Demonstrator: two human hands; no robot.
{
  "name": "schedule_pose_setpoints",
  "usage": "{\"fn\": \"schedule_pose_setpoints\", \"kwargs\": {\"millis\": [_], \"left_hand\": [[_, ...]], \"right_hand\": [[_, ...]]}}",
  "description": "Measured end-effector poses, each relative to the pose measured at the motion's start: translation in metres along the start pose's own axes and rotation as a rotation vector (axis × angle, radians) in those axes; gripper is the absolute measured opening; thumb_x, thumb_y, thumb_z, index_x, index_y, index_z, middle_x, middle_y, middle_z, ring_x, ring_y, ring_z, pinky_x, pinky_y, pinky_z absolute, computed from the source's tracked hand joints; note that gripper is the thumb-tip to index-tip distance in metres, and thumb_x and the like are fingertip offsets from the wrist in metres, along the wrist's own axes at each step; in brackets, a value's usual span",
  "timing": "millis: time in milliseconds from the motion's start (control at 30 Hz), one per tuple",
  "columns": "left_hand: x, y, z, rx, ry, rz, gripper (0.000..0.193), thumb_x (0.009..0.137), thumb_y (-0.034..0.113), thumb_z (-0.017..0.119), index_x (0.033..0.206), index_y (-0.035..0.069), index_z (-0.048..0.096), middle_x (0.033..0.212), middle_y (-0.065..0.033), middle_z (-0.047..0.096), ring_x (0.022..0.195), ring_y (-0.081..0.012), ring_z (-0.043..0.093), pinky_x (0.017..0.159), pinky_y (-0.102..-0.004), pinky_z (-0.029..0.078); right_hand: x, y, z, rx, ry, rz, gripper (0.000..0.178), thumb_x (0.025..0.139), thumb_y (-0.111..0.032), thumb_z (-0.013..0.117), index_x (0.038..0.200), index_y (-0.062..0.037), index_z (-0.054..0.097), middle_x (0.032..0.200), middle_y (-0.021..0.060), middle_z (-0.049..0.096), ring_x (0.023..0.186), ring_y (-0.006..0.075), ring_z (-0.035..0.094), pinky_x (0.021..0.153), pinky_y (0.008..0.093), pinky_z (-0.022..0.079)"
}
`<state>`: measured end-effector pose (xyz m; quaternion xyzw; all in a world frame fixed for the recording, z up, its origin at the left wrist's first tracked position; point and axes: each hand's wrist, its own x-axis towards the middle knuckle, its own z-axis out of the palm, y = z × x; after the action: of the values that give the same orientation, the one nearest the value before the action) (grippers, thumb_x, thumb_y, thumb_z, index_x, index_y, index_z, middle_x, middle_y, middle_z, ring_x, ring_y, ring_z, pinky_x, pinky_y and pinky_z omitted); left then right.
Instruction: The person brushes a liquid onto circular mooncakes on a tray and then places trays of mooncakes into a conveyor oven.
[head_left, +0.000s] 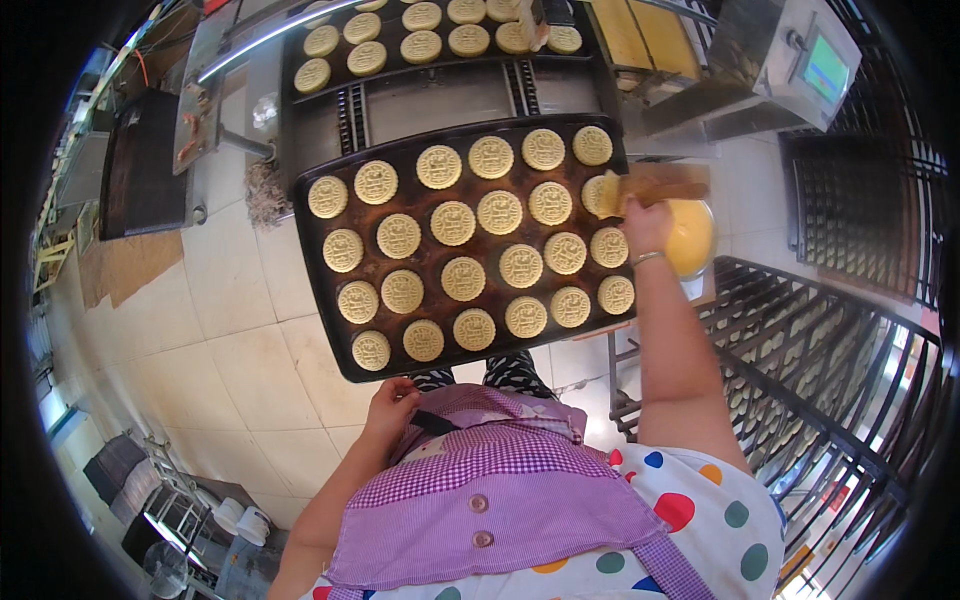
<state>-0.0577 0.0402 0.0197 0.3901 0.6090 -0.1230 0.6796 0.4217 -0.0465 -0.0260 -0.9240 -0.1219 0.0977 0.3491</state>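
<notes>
In front of me a dark baking tray [425,270] holds several rows of round, pale-yellow pastries [462,278] with patterns stamped on top. At the tray's right edge my right hand [648,226] is closed round a pastry brush [660,190] with a brown wooden handle. Its yellow-coated bristles are over a pastry in the second row and partly cover it. Just right of that hand stands a bowl of yellow liquid [688,238]. My left hand [396,402] is by the tray's near edge, fingers curled with no object seen in them; whether it touches the tray is unclear.
Beyond the tray run conveyor chains [520,90], with another pastry-filled tray [390,70] at the back. A metal machine with a green screen [822,70] stands back right. Dark racks of trays [800,370] fill the right side. Light tiles [230,330] cover the floor.
</notes>
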Motion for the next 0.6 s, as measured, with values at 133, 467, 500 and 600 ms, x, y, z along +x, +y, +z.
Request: {"fn": "schedule_pose_setpoints", "kwargs": {"millis": [133,467,500,600], "left_hand": [[0.006,-0.017,0.015,-0.010,-0.007,0.005,0.026,0.083,0.006,0.060,0.108,0.002,0.051,0.091,-0.0060,0.059,0.079,-0.0150,0.058,0.070,-0.0255,0.046],[0.008,0.008,0.087,0.101,-0.020,0.001,0.027,0.081,0.001,0.060,0.107,0.001,0.052,0.093,-0.0068,0.059,0.085,-0.0152,0.058,0.074,-0.0244,0.048],[0.006,0.006,0.093,0.118,-0.022,-0.017,0.027,0.082,0.001,0.060,0.107,0.001,0.052,0.093,-0.0069,0.059,0.084,-0.0152,0.058,0.074,-0.0245,0.048],[0.002,0.000,0.109,0.157,-0.028,-0.056,0.026,0.082,0.002,0.059,0.107,0.001,0.052,0.094,-0.0069,0.059,0.084,-0.0153,0.058,0.074,-0.0248,0.048]], "right_hand": [[0.015,0.016,-0.011,0.009,-0.051,-0.014,0.036,0.078,-0.018,0.062,0.110,-0.0021,0.059,0.086,0.0167,0.066,0.072,0.0285,0.064,0.062,0.0362,0.052],[0.021,0.061,-0.057,0.304,-0.043,0.047,0.039,0.076,-0.015,0.063,0.112,-0.0010,0.058,0.093,0.0163,0.066,0.080,0.0264,0.066,0.072,0.0383,0.052],[0.028,0.084,-0.078,0.359,-0.022,0.147,0.039,0.076,-0.012,0.063,0.112,0.0006,0.057,0.095,0.0154,0.066,0.078,0.0227,0.066,0.069,0.0371,0.052],[0.033,0.120,-0.130,0.403,0.171,0.386,0.035,0.079,-0.011,0.062,0.109,0.0058,0.057,0.093,0.0177,0.066,0.077,0.0214,0.066,0.066,0.0357,0.053]]}}
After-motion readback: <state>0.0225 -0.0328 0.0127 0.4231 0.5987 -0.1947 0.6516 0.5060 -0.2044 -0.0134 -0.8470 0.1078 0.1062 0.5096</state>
